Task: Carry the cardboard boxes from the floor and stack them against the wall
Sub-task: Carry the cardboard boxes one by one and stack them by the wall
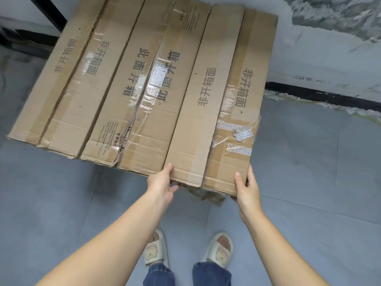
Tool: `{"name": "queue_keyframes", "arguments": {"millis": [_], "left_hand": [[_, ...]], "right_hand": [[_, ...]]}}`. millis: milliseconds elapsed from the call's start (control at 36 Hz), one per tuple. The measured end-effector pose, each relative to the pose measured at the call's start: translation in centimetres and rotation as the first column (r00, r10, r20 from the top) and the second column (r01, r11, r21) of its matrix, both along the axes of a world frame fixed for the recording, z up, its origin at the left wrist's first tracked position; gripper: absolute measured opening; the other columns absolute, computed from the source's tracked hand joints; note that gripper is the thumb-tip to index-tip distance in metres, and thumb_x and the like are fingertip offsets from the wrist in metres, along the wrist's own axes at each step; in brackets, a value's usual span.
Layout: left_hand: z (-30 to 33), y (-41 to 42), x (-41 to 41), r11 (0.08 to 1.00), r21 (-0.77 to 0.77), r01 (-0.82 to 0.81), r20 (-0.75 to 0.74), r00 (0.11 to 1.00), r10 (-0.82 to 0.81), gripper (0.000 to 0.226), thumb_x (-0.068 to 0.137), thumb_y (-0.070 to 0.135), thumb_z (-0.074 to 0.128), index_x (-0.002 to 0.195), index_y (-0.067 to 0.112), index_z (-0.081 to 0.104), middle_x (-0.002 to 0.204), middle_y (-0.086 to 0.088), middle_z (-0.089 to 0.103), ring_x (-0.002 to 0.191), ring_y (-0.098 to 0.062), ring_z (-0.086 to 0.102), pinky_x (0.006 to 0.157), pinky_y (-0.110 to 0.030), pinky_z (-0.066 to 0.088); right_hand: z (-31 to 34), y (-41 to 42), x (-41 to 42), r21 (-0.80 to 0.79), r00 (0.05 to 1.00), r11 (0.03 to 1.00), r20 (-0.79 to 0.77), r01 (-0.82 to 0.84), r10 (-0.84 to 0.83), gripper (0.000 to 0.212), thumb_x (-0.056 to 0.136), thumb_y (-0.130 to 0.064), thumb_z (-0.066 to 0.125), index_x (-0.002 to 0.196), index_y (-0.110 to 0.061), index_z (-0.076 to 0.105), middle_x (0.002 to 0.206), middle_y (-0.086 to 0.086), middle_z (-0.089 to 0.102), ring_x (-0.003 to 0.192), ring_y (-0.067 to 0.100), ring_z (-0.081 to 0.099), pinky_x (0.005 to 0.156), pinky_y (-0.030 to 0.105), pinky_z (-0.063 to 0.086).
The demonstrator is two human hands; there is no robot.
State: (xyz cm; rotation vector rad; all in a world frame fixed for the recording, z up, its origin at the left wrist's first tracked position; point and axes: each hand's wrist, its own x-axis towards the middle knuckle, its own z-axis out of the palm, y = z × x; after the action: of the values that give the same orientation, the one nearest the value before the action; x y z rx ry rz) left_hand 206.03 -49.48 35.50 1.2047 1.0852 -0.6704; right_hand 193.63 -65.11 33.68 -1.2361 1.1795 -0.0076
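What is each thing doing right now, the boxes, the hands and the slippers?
cardboard boxes: flattened, taped, torn at the near edge, near end held up off the floor.
left hand: grips the near edge, thumb on top.
right hand: grips the near right corner, thumb on top.
slippers: worn on both feet, flat on the grey floor.

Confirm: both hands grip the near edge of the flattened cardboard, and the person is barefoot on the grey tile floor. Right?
Not barefoot. The head view shows cream slippers on both feet. The rest holds: the left hand and right hand grip the near edge of the flattened cardboard, above the grey tile floor.
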Motion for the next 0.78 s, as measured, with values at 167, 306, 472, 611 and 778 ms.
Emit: {"name": "queue_keyframes", "arguments": {"millis": [167,306,472,611,778], "left_hand": [[-0.6,1.0,-1.5,0.983,0.096,0.157,0.05,0.986,-0.162,0.044,0.092,0.02,0.063,0.131,0.006,0.048,0.134,-0.004,0.055,0.125,-0.023,0.05,0.093,-0.046,0.042],[2.7,3.0,-2.0,0.934,0.176,0.312,0.034,0.946,-0.322,0.057,0.093,0.02,0.061,0.141,0.003,0.035,0.144,-0.008,0.041,0.133,-0.025,0.041,0.103,-0.045,0.043],[12.0,6.6,-2.8,0.775,0.303,0.554,0.12,0.785,-0.608,0.033,0.095,0.016,0.056,0.127,0.01,0.05,0.128,-0.013,0.056,0.117,-0.022,0.055,0.093,-0.038,0.046],[22.4,9.3,-4.1,0.68,0.367,0.635,0.271,0.626,-0.731,0.006,0.095,0.015,0.057,0.1,0.018,0.057,0.114,-0.014,0.065,0.102,-0.022,0.064,0.083,-0.032,0.048],[34.2,11.8,-7.8,0.59,0.393,0.705,0.504,0.371,-0.78,0.016,0.092,0.016,0.061,0.104,0.025,0.059,0.108,-0.007,0.067,0.108,-0.021,0.063,0.102,-0.041,0.046]], "right_hand": [[0.7,-1.2,-0.3,0.053,0.996,0.995,-0.013,-0.089,0.09,0.036,0.101,-0.019,0.044,0.135,-0.031,0.046,0.119,-0.009,0.062,0.096,0.012,0.06,0.074,0.031,0.051],[3.7,-2.2,0.2,0.113,0.965,0.972,-0.143,-0.205,0.22,0.038,0.1,-0.022,0.046,0.137,-0.029,0.042,0.133,0.0,0.051,0.11,0.018,0.053,0.09,0.043,0.046],[13.6,-5.4,-1.3,-0.036,0.896,0.918,-0.24,-0.394,0.375,0.057,0.097,-0.027,0.053,0.148,-0.019,0.031,0.149,0.008,0.038,0.135,0.018,0.039,0.107,0.042,0.039],[25.1,-5.6,-5.6,-0.232,0.847,0.814,-0.143,-0.532,0.512,0.052,0.094,-0.02,0.057,0.143,-0.023,0.038,0.141,-0.002,0.049,0.121,0.01,0.05,0.103,0.03,0.038],[36.7,-1.8,-12.7,-0.312,0.815,0.778,0.023,-0.545,0.579,0.053,0.091,-0.016,0.06,0.126,-0.047,0.038,0.132,-0.02,0.05,0.118,-0.007,0.051,0.085,0.007,0.043]]}}
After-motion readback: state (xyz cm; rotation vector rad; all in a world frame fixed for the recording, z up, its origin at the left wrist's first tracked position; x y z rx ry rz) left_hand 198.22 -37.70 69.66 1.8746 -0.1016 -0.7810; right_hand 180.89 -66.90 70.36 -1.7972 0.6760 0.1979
